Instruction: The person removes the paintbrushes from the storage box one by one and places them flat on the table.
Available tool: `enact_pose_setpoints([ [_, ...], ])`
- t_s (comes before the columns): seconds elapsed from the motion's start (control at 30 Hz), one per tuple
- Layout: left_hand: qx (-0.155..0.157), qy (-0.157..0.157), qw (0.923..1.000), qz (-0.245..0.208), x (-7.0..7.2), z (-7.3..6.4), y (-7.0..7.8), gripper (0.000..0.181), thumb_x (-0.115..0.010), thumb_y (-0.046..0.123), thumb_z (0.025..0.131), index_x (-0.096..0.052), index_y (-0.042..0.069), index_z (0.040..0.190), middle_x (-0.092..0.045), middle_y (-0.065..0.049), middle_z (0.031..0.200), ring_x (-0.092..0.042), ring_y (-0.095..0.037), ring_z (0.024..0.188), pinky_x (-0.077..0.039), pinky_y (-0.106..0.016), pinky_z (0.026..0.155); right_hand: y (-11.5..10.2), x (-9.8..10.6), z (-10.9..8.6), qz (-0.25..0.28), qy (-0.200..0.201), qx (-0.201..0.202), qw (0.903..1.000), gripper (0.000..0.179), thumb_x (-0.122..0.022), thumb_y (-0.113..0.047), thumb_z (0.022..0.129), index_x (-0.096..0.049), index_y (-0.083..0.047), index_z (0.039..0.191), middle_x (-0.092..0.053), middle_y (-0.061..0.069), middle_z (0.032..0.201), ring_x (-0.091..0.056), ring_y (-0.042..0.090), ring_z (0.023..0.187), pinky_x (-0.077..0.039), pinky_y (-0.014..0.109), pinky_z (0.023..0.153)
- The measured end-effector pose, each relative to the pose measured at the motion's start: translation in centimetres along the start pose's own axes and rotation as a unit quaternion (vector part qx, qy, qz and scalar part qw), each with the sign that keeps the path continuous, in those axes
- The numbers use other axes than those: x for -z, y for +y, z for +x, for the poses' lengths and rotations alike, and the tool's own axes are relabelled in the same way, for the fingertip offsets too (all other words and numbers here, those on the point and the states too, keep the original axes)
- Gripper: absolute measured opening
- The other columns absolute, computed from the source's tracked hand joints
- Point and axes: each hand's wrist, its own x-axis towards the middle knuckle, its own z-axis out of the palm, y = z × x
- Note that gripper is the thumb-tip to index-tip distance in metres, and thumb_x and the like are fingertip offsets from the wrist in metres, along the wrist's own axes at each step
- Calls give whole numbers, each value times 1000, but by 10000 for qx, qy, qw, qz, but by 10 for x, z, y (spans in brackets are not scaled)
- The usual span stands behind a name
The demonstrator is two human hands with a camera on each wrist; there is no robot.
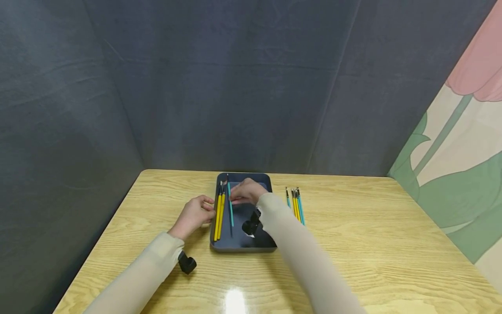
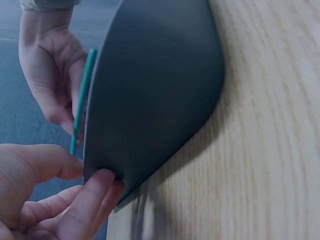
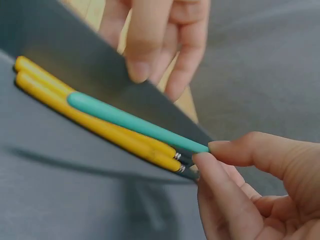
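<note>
My right hand is over the dark grey tray. Between thumb and fingertips it pinches a teal-handled paintbrush, whose brush end is hidden by the fingers in the right wrist view. Below that brush, two yellow-handled paintbrushes lie side by side along the tray's left wall. My left hand holds the tray's left rim, its thumb at the top edge and its fingertips against the outer wall, as the left wrist view shows.
To the right of the tray, several yellow and blue paintbrushes lie on the wooden table. Dark grey cloth hangs behind the table and on the left. A flower-patterned cloth is at the right.
</note>
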Motion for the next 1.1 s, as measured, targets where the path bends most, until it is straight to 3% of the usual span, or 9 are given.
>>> enact_pose_setpoints([
  [0.3, -53, 58, 9999, -115, -4, 0, -1, 32, -65, -1, 84, -59, -3, 115, -63, -18, 99, -66, -18, 71, -61, -31, 67, 5, 21, -19, 258, -313, 310, 9987, 38, -61, 3, 90, -55, 8, 127, -67, 17, 105, -68, 15, 80, -51, 41, 99],
  [0.4, -44, 47, 9999, -88, -4, 0, 0, 33, -65, -1, 83, -59, -3, 116, -63, -18, 99, -66, -18, 72, -61, -31, 67, 9, 32, -26, 416, -339, 433, 9976, 36, -59, 4, 91, -54, 7, 127, -64, 25, 116, -70, 25, 93, -54, 38, 95],
  [0.57, -24, 51, 10000, -32, -4, 0, 0, 33, -65, -1, 84, -59, -3, 116, -63, -18, 99, -66, -19, 74, -61, -31, 68, 14, 53, -41, 401, -496, 654, 9958, 39, -53, 3, 94, -47, 8, 133, -54, 31, 129, -60, 34, 117, -57, 30, 89],
  [0.73, -51, 66, 10000, 21, -4, -1, 0, 33, -64, -1, 83, -59, -3, 116, -63, -18, 99, -66, -19, 75, -61, -31, 68, 23, 73, -53, 409, -539, 914, 9935, 44, -53, 3, 94, -41, 12, 136, -63, 20, 110, -69, 21, 96, -58, 25, 84],
  [0.9, -45, 36, 10000, -34, -3, -1, 0, 33, -64, -1, 84, -59, -3, 116, -63, -19, 100, -66, -18, 73, -61, -31, 68, 35, 90, -64, 642, -547, 1144, 9899, 45, -53, 6, 92, -38, 16, 133, -62, 8, 93, -67, 9, 80, -59, 23, 81],
  [1.1, -20, 54, 10000, -28, -3, 0, -1, 33, -65, -1, 84, -59, -3, 116, -63, -18, 100, -66, -17, 71, -61, -31, 67, 49, 112, -76, 642, -429, 1249, 9892, 49, -54, 4, 91, -35, 17, 134, -59, 12, 105, -66, 9, 87, -58, 23, 83],
])
